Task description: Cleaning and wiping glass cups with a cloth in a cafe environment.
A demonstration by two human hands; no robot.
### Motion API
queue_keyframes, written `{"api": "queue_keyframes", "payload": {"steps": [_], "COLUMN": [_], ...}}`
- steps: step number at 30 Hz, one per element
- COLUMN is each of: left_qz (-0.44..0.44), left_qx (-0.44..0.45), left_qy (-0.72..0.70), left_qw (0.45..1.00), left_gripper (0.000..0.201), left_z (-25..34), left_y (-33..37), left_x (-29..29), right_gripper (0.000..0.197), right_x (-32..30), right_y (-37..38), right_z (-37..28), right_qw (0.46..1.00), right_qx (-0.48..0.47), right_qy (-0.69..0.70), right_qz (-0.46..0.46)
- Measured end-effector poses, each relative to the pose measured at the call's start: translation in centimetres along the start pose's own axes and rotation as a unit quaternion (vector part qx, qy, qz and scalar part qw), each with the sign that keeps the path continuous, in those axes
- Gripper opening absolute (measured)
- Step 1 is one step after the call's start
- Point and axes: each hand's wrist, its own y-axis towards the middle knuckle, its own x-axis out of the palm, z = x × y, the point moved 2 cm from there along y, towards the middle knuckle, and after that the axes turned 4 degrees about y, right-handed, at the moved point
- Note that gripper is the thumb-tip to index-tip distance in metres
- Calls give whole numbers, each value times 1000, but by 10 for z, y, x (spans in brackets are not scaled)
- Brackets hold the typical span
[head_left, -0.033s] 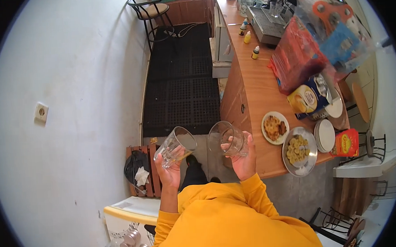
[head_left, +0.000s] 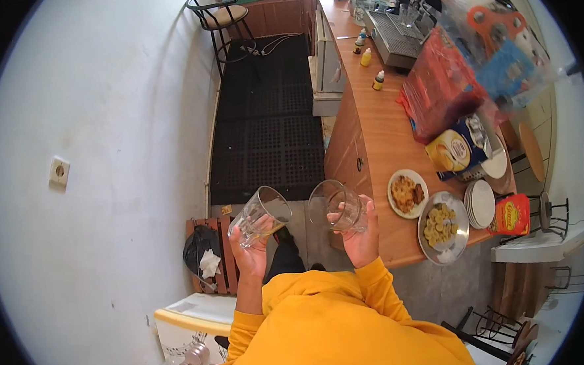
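A clear drinking glass [head_left: 265,215] is gripped low by my left hand [head_left: 247,254], its fingers wrapped round the base. It leans with its mouth up and to the right. My right hand [head_left: 364,239] is closed round the base of a second clear glass [head_left: 329,205], whose wide mouth tips up and to the left. Both glasses hang in the air in front of my body, apart from each other. I make out no liquid in either one. The right hand is close to the counter's left edge.
Right of me, the wooden counter [head_left: 385,131] bears a plate of fried food [head_left: 408,193], a metal tray of sliced pieces [head_left: 443,224], stacked plates [head_left: 480,204], packages and small bottles. A slatted wooden stool [head_left: 226,252] and a white-and-yellow cabinet [head_left: 193,313] stand at left. A bar chair [head_left: 227,15] is farther off.
The surroundings have shifted very slightly in the picture. Both hands keep the same hold on the glasses.
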Motion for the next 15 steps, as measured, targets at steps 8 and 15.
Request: {"api": "queue_keyframes", "payload": {"steps": [8, 15], "left_qz": [-38, -104], "left_qx": [-67, -95], "left_qy": [-9, 88], "left_qw": [997, 986], "left_gripper": [46, 54], "left_z": [32, 85], "left_y": [156, 302], "left_x": [20, 31], "right_gripper": [41, 47], "right_x": [45, 109], "right_y": [125, 241], "right_z": [30, 58], "right_qw": [997, 991], "right_qx": [-68, -106], "right_qy": [-2, 17], "right_qz": [37, 76]}}
